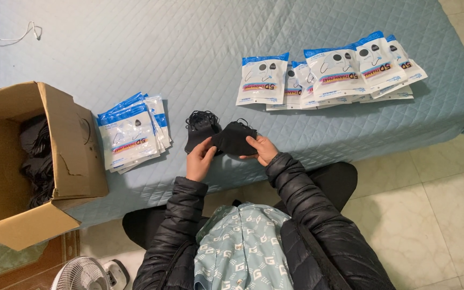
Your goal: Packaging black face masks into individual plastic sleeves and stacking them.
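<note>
Your left hand and right hand both pinch one folded black fabric face mask above the quilted blue mattress edge. A small pile of black masks lies just beside it. Two stacks of white-and-blue packets flank you: a left stack and a fanned right stack. One open cardboard box holds more masks.

Both hands are on one black face mask, left hand pinching its left edge and right hand gripping the right side. A small pile of black masks sits just behind on the blue quilted bed. Stack of flat pouches to the left, beside an open cardboard box of more masks. More pouches are spread out on the right.
</note>
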